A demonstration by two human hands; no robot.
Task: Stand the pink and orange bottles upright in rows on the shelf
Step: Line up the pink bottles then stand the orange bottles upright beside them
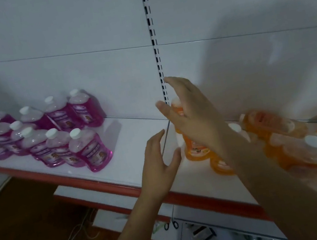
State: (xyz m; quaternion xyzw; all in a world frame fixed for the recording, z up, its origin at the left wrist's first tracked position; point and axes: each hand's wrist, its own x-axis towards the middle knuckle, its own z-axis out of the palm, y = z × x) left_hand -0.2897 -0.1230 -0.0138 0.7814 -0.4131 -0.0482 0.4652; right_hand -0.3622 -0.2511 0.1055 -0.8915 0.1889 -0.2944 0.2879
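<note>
1. While the right hand (189,112) hangs with its fingers spread in front of an upright orange bottle (193,145), the palm covers the bottle's neck and top; whether skin touches plastic I cannot tell, but nothing is clearly gripped.
2. Just below and to the left, the left hand (160,157) is open too, fingers straight and thumb apart, beside that same bottle's left flank and not touching it.
3. So the key relation: the bottle stands between the two hands, its long axis vertical, directly behind the right palm. The right hand is nearer, and looks best placed to steady or shift it.
4. Further right, more orange bottles (305,153) lie blurred, several tipped on their sides with white caps showing. These likely come next, and they sit on the right hand's side.
5. Out on the white shelf (136,144), a bare stretch separates the orange group from the pink bottles (54,134), which stand upright in two rough rows well to the left, against the back panel.
6. Around it all: a slotted upright (156,52) in the white back wall, a red shelf edge (110,185), a lower shelf beneath, and dim brown floor (22,217).
</note>
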